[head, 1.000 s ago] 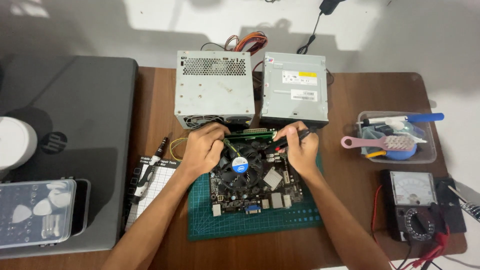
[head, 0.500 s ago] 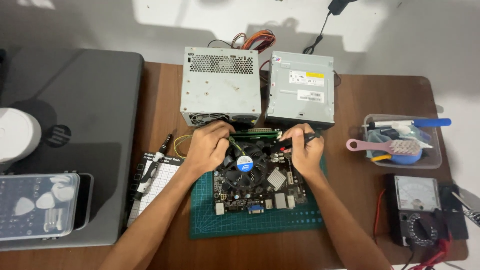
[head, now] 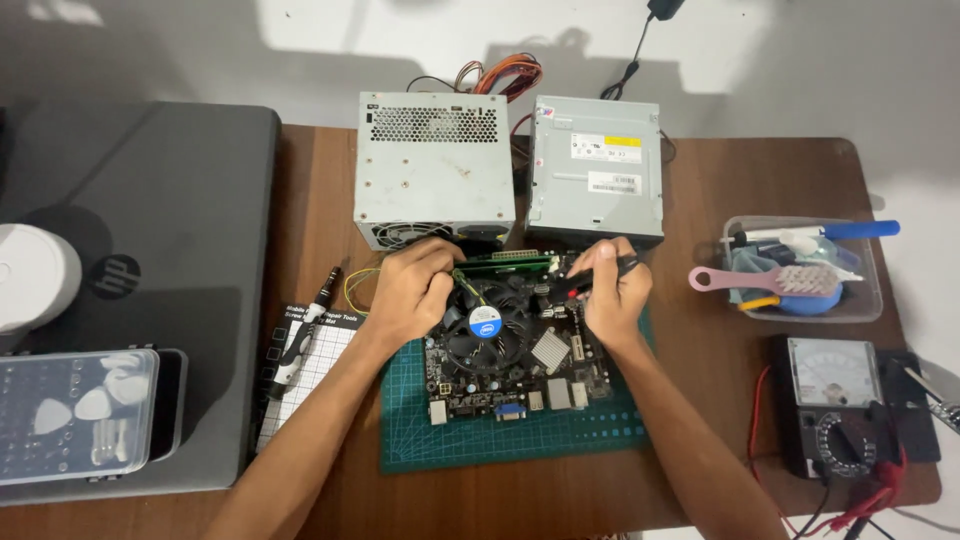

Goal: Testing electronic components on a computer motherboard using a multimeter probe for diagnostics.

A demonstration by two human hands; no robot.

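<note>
Left hand [head: 412, 290] curled on green memory stick [head: 508, 264] at motherboard [head: 510, 355] far edge, right hand [head: 612, 293] gripping black-and-red tool [head: 592, 280], motherboard on green mat [head: 520, 440] mid-surface, clear tub [head: 800, 268] near right edge holding brushes [head: 775, 280], clear case [head: 70, 415] of picks at left.

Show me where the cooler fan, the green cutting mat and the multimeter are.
cooler fan [head: 485, 327], head view, on its round hub.
green cutting mat [head: 520, 440], head view, bare front strip.
multimeter [head: 830, 400], head view, middle of its face.

Single head view, steep downward, near, over desk [head: 760, 170].

A brown wooden table [head: 750, 170] stands on a pale, shadow-streaked floor [head: 200, 50].
</note>
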